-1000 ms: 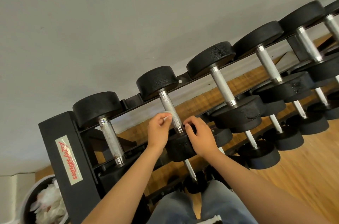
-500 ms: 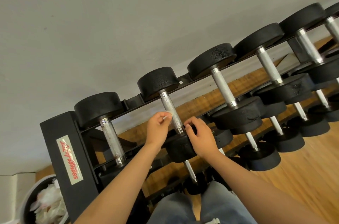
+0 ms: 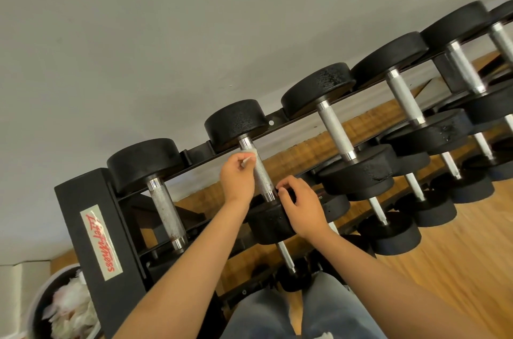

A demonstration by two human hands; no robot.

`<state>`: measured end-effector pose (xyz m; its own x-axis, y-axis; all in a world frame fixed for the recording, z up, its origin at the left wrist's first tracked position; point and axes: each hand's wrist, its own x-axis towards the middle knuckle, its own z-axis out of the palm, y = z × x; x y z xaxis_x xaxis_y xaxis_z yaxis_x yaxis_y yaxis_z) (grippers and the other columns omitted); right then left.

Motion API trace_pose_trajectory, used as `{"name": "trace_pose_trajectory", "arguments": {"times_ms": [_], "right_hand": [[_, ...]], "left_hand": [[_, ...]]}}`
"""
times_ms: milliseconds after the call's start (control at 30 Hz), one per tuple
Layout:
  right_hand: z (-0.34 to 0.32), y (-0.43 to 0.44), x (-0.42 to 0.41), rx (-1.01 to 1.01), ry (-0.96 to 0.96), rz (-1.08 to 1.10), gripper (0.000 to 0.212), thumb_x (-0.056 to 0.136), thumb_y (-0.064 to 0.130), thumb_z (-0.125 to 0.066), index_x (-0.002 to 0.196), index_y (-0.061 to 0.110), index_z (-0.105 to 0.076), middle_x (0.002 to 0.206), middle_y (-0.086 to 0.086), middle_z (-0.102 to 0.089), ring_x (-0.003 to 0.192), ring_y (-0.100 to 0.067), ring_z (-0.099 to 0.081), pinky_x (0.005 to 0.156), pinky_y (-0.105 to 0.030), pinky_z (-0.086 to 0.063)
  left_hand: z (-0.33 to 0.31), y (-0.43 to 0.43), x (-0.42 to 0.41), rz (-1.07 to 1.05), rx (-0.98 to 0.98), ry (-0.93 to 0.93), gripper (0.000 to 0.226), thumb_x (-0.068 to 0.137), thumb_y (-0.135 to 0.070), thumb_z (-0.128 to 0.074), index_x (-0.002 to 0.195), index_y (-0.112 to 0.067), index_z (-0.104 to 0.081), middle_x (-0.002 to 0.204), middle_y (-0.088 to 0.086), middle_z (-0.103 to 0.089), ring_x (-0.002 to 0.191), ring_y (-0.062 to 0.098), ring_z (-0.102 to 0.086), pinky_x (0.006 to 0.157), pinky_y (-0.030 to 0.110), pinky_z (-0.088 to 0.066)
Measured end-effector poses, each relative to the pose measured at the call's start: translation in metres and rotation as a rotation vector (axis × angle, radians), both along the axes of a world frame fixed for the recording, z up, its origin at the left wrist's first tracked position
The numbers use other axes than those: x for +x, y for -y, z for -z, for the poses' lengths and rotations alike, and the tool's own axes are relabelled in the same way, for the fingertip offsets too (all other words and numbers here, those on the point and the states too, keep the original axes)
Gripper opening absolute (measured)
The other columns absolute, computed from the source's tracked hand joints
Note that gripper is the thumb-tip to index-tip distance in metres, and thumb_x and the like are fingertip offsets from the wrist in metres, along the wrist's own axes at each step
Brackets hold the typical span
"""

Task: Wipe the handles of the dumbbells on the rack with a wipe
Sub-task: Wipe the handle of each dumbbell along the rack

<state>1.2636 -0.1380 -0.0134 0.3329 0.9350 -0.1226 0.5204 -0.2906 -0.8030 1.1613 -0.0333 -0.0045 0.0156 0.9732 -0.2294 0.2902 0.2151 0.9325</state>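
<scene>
A black rack [image 3: 94,227] carries a row of black dumbbells with knurled metal handles. My left hand [image 3: 237,179] pinches a small white wipe [image 3: 248,157] against the upper part of the second dumbbell's handle [image 3: 262,179], just below its far head [image 3: 236,122]. My right hand [image 3: 301,206] rests with curled fingers on the near head [image 3: 270,223] of that dumbbell, fingertips at the handle's lower collar. The first dumbbell's handle [image 3: 166,213] lies to the left, the third one's handle [image 3: 334,130] to the right.
A bin [image 3: 39,308] filled with crumpled white wipes stands at the bottom left beside the rack. More dumbbells sit on lower tiers [image 3: 388,233] over a wooden floor [image 3: 458,255]. A grey wall [image 3: 166,33] runs behind the rack. My knees [image 3: 291,313] are at the bottom.
My left hand has slid the wipe up the second handle from near its lower end toward the far head. My right hand has stayed on the near head.
</scene>
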Motion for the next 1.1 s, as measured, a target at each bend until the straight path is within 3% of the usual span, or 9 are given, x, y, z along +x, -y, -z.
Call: {"name": "trace_pose_trajectory", "arguments": {"times_ms": [167, 333, 533, 700, 867, 967, 1100], "right_hand": [[-0.002, 0.0, -0.001, 0.001, -0.01, 0.008, 0.008, 0.097, 0.024, -0.048, 0.096, 0.027, -0.056, 0.09, 0.011, -0.056, 0.088, -0.002, -0.051, 0.072, -0.016, -0.04], [-0.002, 0.0, -0.001, 0.002, -0.015, 0.016, 0.007, 0.097, 0.024, -0.049, 0.099, 0.025, -0.056, 0.092, 0.01, -0.057, 0.089, -0.002, -0.052, 0.073, -0.015, -0.041], [-0.001, 0.0, -0.001, 0.01, -0.018, 0.011, 0.007, 0.096, 0.025, -0.048, 0.098, 0.027, -0.055, 0.092, 0.01, -0.057, 0.088, -0.003, -0.052, 0.075, -0.022, -0.044], [0.002, -0.001, -0.001, 0.015, -0.016, 0.014, 0.008, 0.096, 0.027, -0.048, 0.098, 0.026, -0.056, 0.092, 0.008, -0.058, 0.088, -0.004, -0.053, 0.076, -0.025, -0.047], [0.003, 0.0, 0.0, 0.032, -0.018, 0.004, 0.007, 0.096, 0.024, -0.049, 0.097, 0.026, -0.056, 0.09, 0.01, -0.058, 0.088, -0.001, -0.052, 0.072, -0.019, -0.041], [0.002, 0.0, 0.0, 0.035, -0.015, 0.003, 0.007, 0.096, 0.024, -0.049, 0.096, 0.026, -0.055, 0.089, 0.01, -0.058, 0.086, -0.002, -0.052, 0.07, -0.018, -0.04], [0.004, 0.0, 0.001, 0.038, -0.016, 0.005, 0.007, 0.096, 0.025, -0.049, 0.096, 0.026, -0.056, 0.088, 0.012, -0.057, 0.086, 0.0, -0.052, 0.07, -0.016, -0.039]], "left_hand": [[-0.008, -0.014, 0.012, -0.171, 0.012, 0.051, 0.005, 0.093, -0.014, -0.062, 0.092, -0.017, -0.066, 0.092, -0.001, -0.066, 0.09, 0.012, -0.063, 0.079, 0.022, -0.051], [0.003, 0.017, 0.002, -0.082, -0.001, 0.064, 0.007, 0.093, -0.014, -0.062, 0.095, -0.016, -0.068, 0.097, -0.001, -0.069, 0.091, 0.008, -0.064, 0.072, 0.012, -0.048], [-0.001, 0.008, -0.009, -0.002, -0.15, 0.115, 0.009, 0.092, -0.014, -0.064, 0.093, -0.022, -0.068, 0.096, -0.003, -0.07, 0.092, 0.009, -0.066, 0.078, 0.02, -0.052], [0.0, 0.022, -0.014, 0.04, -0.169, 0.138, 0.007, 0.091, -0.014, -0.064, 0.095, -0.017, -0.069, 0.099, 0.0, -0.071, 0.095, 0.011, -0.067, 0.076, 0.019, -0.052], [0.005, 0.041, -0.032, 0.272, -0.231, 0.053, 0.009, 0.089, -0.012, -0.067, 0.091, -0.02, -0.071, 0.093, -0.003, -0.073, 0.091, 0.009, -0.068, 0.076, 0.017, -0.053], [-0.004, 0.026, -0.036, 0.447, -0.184, -0.033, 0.01, 0.088, -0.011, -0.067, 0.089, -0.02, -0.071, 0.089, -0.01, -0.071, 0.083, -0.003, -0.066, 0.07, 0.008, -0.05], [-0.002, 0.031, -0.035, 0.41, -0.204, -0.014, 0.009, 0.09, -0.011, -0.066, 0.091, -0.019, -0.071, 0.092, -0.005, -0.072, 0.089, 0.006, -0.068, 0.077, 0.016, -0.053]]}}
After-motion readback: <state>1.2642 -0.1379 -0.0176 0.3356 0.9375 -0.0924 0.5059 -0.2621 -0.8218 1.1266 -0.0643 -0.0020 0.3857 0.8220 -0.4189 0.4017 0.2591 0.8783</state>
